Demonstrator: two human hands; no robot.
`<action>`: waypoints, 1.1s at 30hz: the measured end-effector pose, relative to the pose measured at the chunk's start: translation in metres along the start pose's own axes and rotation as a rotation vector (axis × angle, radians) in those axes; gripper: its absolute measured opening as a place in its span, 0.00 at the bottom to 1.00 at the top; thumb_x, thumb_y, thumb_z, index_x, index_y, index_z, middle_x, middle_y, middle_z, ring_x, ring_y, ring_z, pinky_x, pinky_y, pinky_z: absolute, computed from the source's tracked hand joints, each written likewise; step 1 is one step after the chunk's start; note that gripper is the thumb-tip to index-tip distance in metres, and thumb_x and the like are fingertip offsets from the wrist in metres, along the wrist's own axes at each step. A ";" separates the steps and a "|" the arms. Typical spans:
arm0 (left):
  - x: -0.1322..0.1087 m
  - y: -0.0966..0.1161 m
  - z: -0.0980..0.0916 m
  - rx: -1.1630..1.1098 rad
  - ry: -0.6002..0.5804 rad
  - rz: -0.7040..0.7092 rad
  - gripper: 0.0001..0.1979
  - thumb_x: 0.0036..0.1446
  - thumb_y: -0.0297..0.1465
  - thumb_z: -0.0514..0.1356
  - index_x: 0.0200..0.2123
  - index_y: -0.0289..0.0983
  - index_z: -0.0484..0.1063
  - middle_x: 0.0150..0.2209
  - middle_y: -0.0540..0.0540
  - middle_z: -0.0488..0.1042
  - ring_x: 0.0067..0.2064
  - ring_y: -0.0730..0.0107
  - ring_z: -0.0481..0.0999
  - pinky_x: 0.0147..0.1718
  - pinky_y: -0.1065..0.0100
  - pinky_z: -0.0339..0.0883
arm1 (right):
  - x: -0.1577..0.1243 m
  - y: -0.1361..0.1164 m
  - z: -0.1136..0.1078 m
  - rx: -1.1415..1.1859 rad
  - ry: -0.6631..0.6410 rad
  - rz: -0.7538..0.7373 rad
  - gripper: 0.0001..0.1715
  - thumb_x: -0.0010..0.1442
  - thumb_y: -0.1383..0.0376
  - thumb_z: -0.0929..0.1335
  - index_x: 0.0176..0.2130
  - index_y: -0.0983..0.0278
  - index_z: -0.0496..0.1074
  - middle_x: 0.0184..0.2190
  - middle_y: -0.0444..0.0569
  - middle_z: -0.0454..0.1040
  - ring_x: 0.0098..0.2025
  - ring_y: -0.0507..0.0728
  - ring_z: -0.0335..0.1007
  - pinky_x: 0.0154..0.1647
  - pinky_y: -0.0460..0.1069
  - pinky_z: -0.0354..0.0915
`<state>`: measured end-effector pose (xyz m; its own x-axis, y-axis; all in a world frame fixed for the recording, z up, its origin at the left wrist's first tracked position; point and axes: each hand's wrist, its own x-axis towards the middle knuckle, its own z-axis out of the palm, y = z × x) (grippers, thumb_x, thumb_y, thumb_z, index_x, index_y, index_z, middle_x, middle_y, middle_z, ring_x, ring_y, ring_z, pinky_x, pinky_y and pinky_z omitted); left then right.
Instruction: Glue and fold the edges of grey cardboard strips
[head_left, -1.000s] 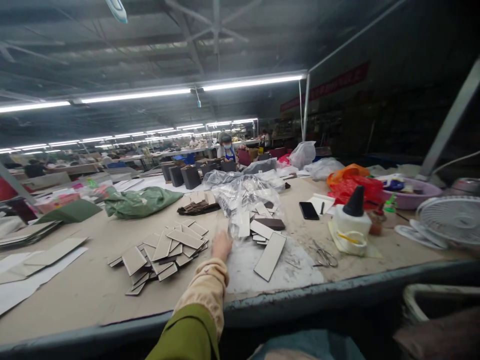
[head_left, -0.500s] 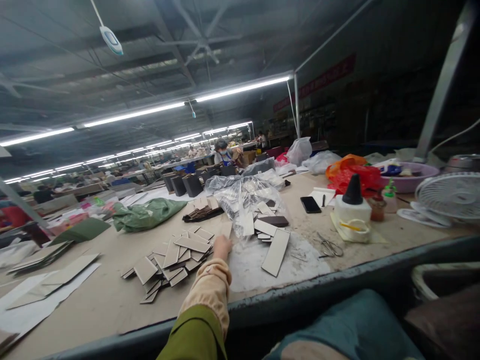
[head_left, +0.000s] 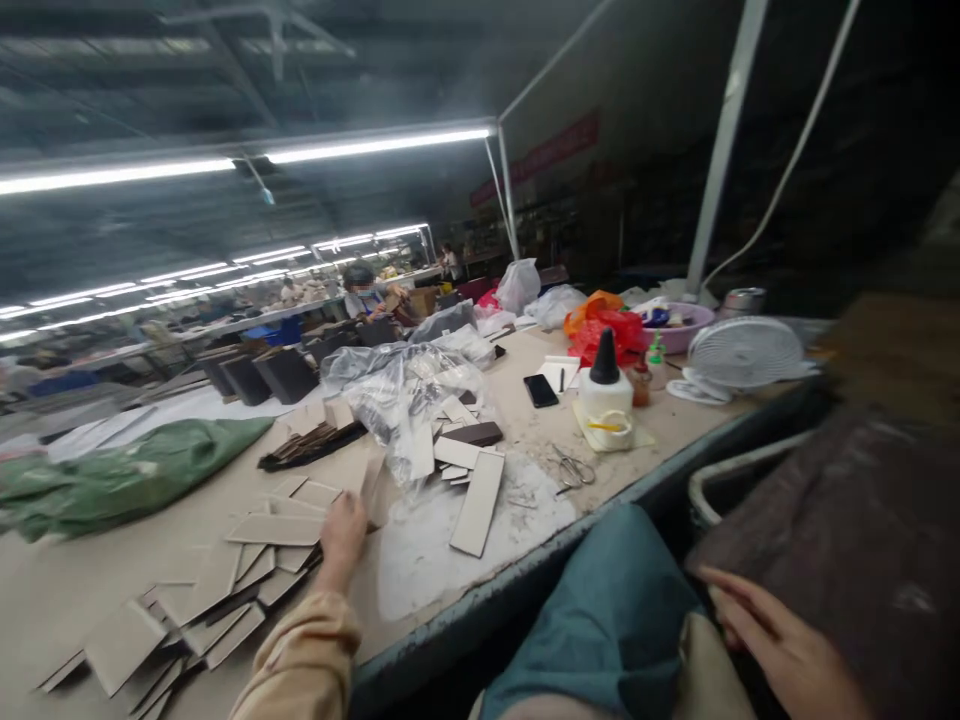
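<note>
My left hand [head_left: 343, 535] is closed, fingers curled at the right end of a loose pile of beige, dark-edged panels [head_left: 274, 528]. A pale strip [head_left: 371, 482] lies just past its fingertips; whether the fingers grip it or another piece is hidden. My right hand [head_left: 787, 640], low at the right, has its fingers stretched out beside a dark brown sheet or bag [head_left: 825, 530], with nothing visible in them. More panels [head_left: 478, 503] lie on a whitish patch of table, partly under a clear plastic bag [head_left: 401, 395].
Scissors [head_left: 574, 468], a black-capped white bottle [head_left: 606, 390], a phone [head_left: 541, 391] and a small white fan [head_left: 742, 352] stand or lie to the right. Green cloth [head_left: 142, 470] and dark upright boxes [head_left: 285, 375] are at the left. The table edge [head_left: 517, 590] runs before my knees.
The view has swung right and closer. My left hand has drawn back slightly toward the pile. My right hand and the dark brown sheet now show at the lower right.
</note>
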<state>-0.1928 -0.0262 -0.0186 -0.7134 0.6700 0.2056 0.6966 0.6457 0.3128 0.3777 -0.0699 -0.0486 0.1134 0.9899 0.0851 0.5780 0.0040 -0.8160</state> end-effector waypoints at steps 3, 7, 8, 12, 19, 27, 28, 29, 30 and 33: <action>-0.001 -0.005 0.012 -0.059 -0.003 0.047 0.23 0.59 0.36 0.48 0.52 0.27 0.64 0.51 0.31 0.69 0.55 0.51 0.67 0.51 0.56 0.61 | 0.049 -0.022 0.002 0.105 -0.039 -0.076 0.32 0.58 0.50 0.62 0.56 0.64 0.61 0.30 0.45 0.74 0.28 0.53 0.72 0.33 0.46 0.69; -0.012 -0.011 0.030 -0.166 0.192 0.152 0.23 0.58 0.40 0.48 0.51 0.32 0.65 0.51 0.36 0.69 0.55 0.53 0.66 0.54 0.55 0.60 | 0.119 -0.046 0.019 -0.050 -0.012 -0.181 0.33 0.58 0.53 0.63 0.58 0.66 0.58 0.28 0.44 0.72 0.26 0.52 0.70 0.32 0.47 0.66; -0.018 -0.011 0.032 -0.177 0.232 0.174 0.24 0.57 0.40 0.48 0.51 0.32 0.64 0.51 0.36 0.68 0.56 0.53 0.65 0.55 0.56 0.59 | 0.136 -0.049 0.024 -0.113 -0.017 -0.199 0.33 0.57 0.54 0.63 0.58 0.65 0.58 0.28 0.44 0.72 0.25 0.52 0.70 0.31 0.47 0.65; -0.040 -0.003 0.031 -0.159 0.211 0.187 0.22 0.57 0.37 0.48 0.51 0.33 0.64 0.52 0.36 0.68 0.57 0.58 0.64 0.58 0.59 0.56 | 0.199 -0.048 0.050 -0.320 -0.075 -0.272 0.37 0.54 0.52 0.65 0.60 0.62 0.58 0.24 0.46 0.73 0.24 0.58 0.70 0.26 0.49 0.60; -0.053 -0.005 0.039 -0.031 0.079 0.191 0.20 0.58 0.32 0.50 0.53 0.35 0.65 0.57 0.38 0.63 0.60 0.59 0.59 0.60 0.60 0.53 | 0.282 -0.040 0.086 -0.578 -0.247 -0.287 0.21 0.54 0.50 0.66 0.42 0.60 0.75 0.36 0.63 0.75 0.30 0.61 0.72 0.30 0.53 0.59; -0.043 -0.014 0.031 -0.204 0.358 0.186 0.24 0.57 0.41 0.49 0.53 0.36 0.65 0.56 0.39 0.65 0.58 0.56 0.63 0.59 0.55 0.55 | 0.278 -0.070 0.037 -0.499 -0.036 -0.308 0.24 0.59 0.49 0.60 0.39 0.63 0.73 0.25 0.53 0.75 0.26 0.57 0.70 0.26 0.49 0.57; -0.036 -0.018 0.032 -0.211 0.380 0.167 0.24 0.56 0.43 0.50 0.52 0.37 0.65 0.56 0.41 0.66 0.58 0.56 0.63 0.59 0.55 0.56 | 0.276 -0.075 0.030 -0.497 -0.015 -0.288 0.25 0.60 0.49 0.58 0.40 0.63 0.73 0.22 0.50 0.74 0.24 0.55 0.70 0.25 0.48 0.58; -0.029 -0.022 0.034 -0.211 0.401 0.145 0.24 0.55 0.45 0.51 0.51 0.39 0.66 0.56 0.44 0.66 0.57 0.56 0.64 0.58 0.54 0.57 | 0.275 -0.079 0.024 -0.405 -0.014 -0.249 0.24 0.60 0.50 0.59 0.41 0.64 0.72 0.21 0.48 0.73 0.22 0.54 0.69 0.25 0.47 0.59; -0.023 -0.025 0.036 -0.200 0.415 0.126 0.24 0.54 0.46 0.51 0.51 0.42 0.66 0.56 0.48 0.67 0.57 0.57 0.65 0.57 0.54 0.58 | 0.274 -0.082 0.018 -0.329 -0.006 -0.202 0.24 0.60 0.50 0.59 0.41 0.64 0.72 0.20 0.46 0.73 0.20 0.53 0.68 0.24 0.46 0.60; -0.013 -0.027 0.044 -0.180 0.385 0.110 0.23 0.52 0.47 0.51 0.50 0.48 0.65 0.58 0.57 0.65 0.57 0.61 0.65 0.57 0.56 0.59 | 0.270 -0.087 0.008 -0.169 0.022 -0.127 0.25 0.58 0.48 0.61 0.38 0.66 0.71 0.18 0.45 0.71 0.17 0.51 0.64 0.19 0.45 0.60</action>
<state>-0.1992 -0.0363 -0.0710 -0.6363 0.5238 0.5663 0.7696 0.4814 0.4194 0.3515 0.1980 0.0413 0.0474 0.9795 0.1956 0.7157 0.1032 -0.6907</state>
